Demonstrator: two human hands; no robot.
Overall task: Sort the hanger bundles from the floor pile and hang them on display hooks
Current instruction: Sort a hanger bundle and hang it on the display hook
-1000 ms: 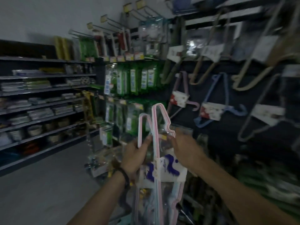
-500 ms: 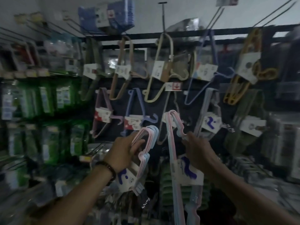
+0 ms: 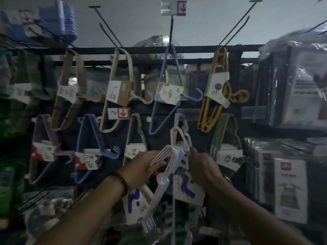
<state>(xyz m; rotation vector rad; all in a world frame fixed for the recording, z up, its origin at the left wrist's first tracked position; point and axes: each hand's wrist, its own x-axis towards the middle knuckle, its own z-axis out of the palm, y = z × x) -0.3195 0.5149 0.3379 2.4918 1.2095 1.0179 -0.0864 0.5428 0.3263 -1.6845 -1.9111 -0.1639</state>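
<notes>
My left hand (image 3: 141, 168) grips a bundle of pink and pale blue hangers (image 3: 164, 172) by its upper bend; a white card with blue marks wraps its lower part. My right hand (image 3: 201, 165) holds a second pastel hanger bundle (image 3: 178, 138) upright, its white and blue card (image 3: 187, 190) below the fingers. The top of this second bundle sits against hangers hung in the lower row of the display wall. Whether it is on a hook cannot be told.
Display hooks (image 3: 235, 23) jut from a black rail (image 3: 194, 48) overhead. Hung bundles fill the wall: tan (image 3: 70, 89), cream (image 3: 116, 89), lilac (image 3: 169, 96), yellow (image 3: 215, 89), blue (image 3: 92, 149), grey (image 3: 136, 138), green (image 3: 226, 138). Wrapped packages (image 3: 297, 85) are stacked at the right.
My view turned from the aisle to face the hanger wall. Both hands rose and closed in on the lower row, and the two bundles came close together.
</notes>
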